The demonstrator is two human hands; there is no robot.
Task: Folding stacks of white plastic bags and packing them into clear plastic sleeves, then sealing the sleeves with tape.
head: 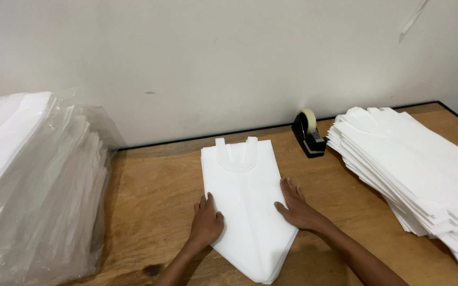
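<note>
We press our left hand [206,222] and right hand [295,207] flat, fingers spread, on both edges of the small stack of white bags [245,204] in the lower centre of the frame. We judge this is squaring the stack; next, the edges need even alignment.

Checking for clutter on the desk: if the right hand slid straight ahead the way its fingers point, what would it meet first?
The right hand points up and slightly left along the edge of the bag pile. Past that, bare table up to the wall. The tape dispenser probably lies just right of that line.
</note>
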